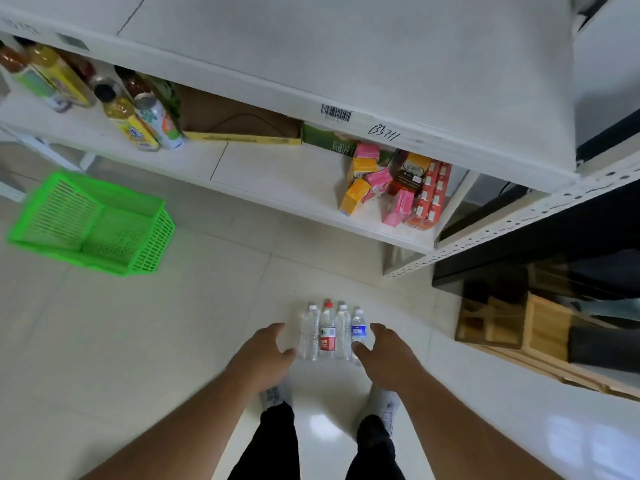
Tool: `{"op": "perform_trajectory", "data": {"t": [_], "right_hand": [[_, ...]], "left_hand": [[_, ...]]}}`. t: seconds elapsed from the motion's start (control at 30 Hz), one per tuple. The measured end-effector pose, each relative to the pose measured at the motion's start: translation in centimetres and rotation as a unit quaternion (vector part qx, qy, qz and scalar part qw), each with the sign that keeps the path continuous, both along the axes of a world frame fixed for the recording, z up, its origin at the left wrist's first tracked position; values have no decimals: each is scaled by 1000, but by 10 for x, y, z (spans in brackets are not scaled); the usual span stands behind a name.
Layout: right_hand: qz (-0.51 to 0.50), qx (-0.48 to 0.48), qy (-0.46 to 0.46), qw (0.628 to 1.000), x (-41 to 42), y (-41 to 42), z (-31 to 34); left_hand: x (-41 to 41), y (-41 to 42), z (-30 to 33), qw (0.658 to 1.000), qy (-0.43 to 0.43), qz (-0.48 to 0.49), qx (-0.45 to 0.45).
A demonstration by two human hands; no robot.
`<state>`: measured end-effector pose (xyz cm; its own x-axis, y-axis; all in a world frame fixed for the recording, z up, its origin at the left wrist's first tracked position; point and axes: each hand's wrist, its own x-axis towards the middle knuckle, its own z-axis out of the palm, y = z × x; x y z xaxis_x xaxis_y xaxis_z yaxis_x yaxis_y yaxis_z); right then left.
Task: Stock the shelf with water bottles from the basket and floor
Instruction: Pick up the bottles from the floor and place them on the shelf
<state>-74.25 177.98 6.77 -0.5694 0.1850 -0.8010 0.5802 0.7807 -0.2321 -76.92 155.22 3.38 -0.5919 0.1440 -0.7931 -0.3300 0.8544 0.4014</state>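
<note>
With four water bottles [333, 332] lying side by side at 12 o'clock, left hand [268, 355] and right hand [388, 355] flanked them, open, empty. Likely set to scoop the row together; green basket [93, 223] empty at 10 o'clock.

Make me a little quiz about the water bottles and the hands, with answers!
1. How many water bottles stand on the floor?
2. True or false: the green basket has bottles in it.
3. Which is right? A: the left hand grips a bottle. B: both hands are open, one each side of the bottles. C: the right hand is on the shelf.

Key: 1. Four. 2. False, it looks empty. 3. B.
</note>
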Motion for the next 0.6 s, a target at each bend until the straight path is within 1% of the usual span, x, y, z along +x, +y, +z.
{"op": "perform_trajectory", "data": {"t": [0.1,0.23,0.33,0.43,0.6], "right_hand": [[15,-19,-6,1000,-16,13,-43],[-5,-48,-19,999,-29,29,-134],[-10,-55,-34,998,-28,37,-214],[-12,-58,-57,997,-26,40,-302],[-6,-43,-54,998,-29,28,-450]], "left_hand": [[6,9,-34,998,-9,57,-17],[14,26,-107,993,-24,111,-33],[20,37,-182,988,-39,145,-30],[25,46,-270,983,-51,176,-33],[35,49,-418,981,-65,181,-38]]}}
